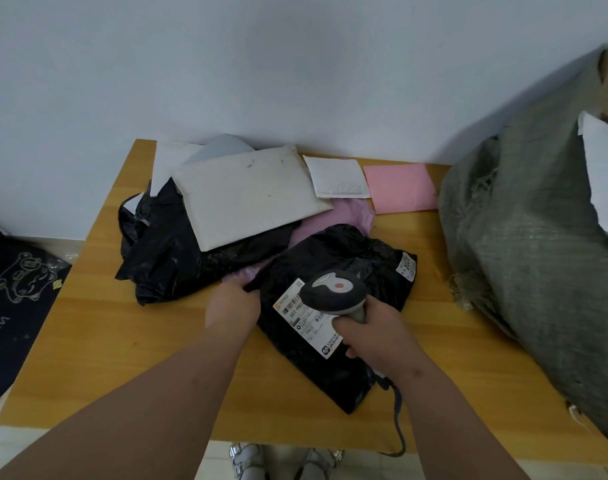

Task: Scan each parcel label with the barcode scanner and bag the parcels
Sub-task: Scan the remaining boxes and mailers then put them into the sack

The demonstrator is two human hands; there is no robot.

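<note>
A black plastic parcel [344, 265] lies near the front middle of the wooden table [122, 358], its white barcode label [295, 310] facing up. My right hand [375, 330] grips the handle of a grey barcode scanner [333, 291], whose head hangs just over the label. My left hand [231, 306] holds the parcel's left edge, fingertips curled on the black plastic. Behind it lie another black parcel [164, 251], a large white padded mailer [247, 195], a small white mailer [337, 176], a pink envelope [399, 187] and a lilac bag [340, 214].
A big grey woven sack [524, 237] stands at the table's right edge, with a white parcel [604, 174] in its mouth. A dark printed bag [15, 299] lies on the floor at left. The scanner's cable [397, 420] trails over the front edge. A wall backs the table.
</note>
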